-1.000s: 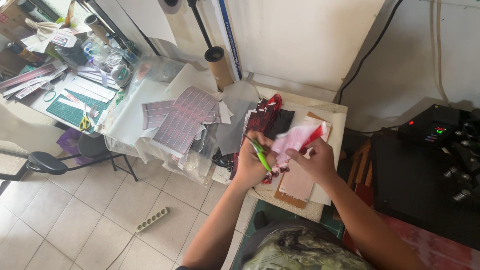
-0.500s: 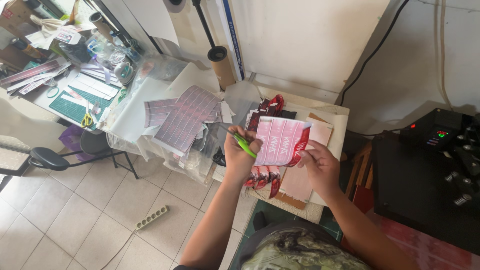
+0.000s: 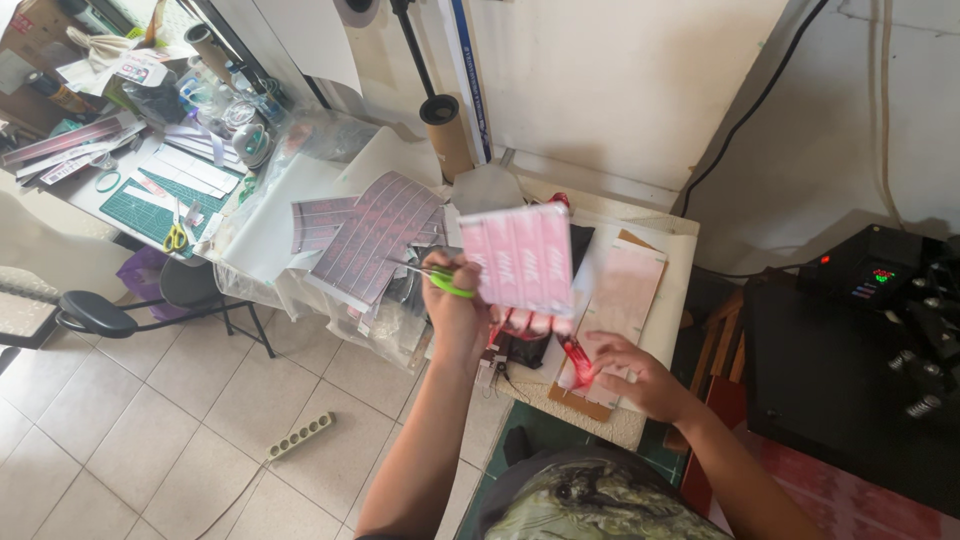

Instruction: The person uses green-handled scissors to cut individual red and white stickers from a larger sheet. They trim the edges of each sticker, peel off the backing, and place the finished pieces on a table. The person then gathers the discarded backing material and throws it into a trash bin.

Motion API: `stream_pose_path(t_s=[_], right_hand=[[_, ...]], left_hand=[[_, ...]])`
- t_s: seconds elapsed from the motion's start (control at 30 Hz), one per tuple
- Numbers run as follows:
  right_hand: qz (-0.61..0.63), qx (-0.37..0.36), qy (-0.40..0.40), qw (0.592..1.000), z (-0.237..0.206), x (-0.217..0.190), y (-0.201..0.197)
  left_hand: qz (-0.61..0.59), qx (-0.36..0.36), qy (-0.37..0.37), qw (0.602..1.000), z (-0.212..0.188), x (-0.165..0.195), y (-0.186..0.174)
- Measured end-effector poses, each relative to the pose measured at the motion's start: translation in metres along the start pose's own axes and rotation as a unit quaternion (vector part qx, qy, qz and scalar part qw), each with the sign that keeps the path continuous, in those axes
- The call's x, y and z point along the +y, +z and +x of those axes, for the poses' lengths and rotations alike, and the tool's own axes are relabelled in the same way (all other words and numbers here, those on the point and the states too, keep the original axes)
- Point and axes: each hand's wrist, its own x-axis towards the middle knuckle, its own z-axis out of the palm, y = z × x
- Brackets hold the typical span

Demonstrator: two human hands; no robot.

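While both hands are over the small white table (image 3: pixel 668 300), here's the layout:

left hand: the left hand (image 3: pixel 462 305) is closed around a pair of green-handled scissors (image 3: pixel 438 279) and also pinches a pink sheet (image 3: pixel 520 257), holding it up off the table, pretty much upright and facing the camera

pink sheet: has rows of pale strips on it, sits just above the left hand, well clear of the tabletop

right hand: the right hand (image 3: pixel 630 372) is down on the table near its front edge, fingers pinched on a small red strip (image 3: pixel 577 360) that looks glossy

under the right hand: a tan printed sheet (image 3: pixel 620 300) lying flat, touching the fingers

off to the left: a pile of dark pink label sheets (image 3: pixel 375 235) on clear plastic, near the left hand but apart from it

far left: another table with a green cutting mat (image 3: pixel 150 208)

floor: a white power strip (image 3: pixel 300 436) on the tiles

right side: a black machine (image 3: pixel 850 360) with little lit displays
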Motion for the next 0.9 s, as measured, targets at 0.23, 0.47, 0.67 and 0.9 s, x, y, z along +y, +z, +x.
stream_pose_path(t_s=[0.23,0.47,0.67,0.9], right_hand=[[0.002,0.207,0.007,0.978,0.028,-0.025,0.002],[0.565,0.122,0.048,0.815,0.064,-0.031,0.034],[0.570,0.152,0.065,0.805,0.123,-0.061,0.023],[0.531,0.177,0.034,0.828,0.135,-0.073,-0.035]], left_hand=[[0.199,-0.198,0.025,0.959,-0.038,-0.006,0.030],[0.171,-0.449,0.056,0.875,-0.089,-0.008,0.055],[0.283,-0.565,0.097,0.769,-0.113,0.017,0.062],[0.275,-0.472,-0.021,0.837,-0.117,0.066,0.042]])
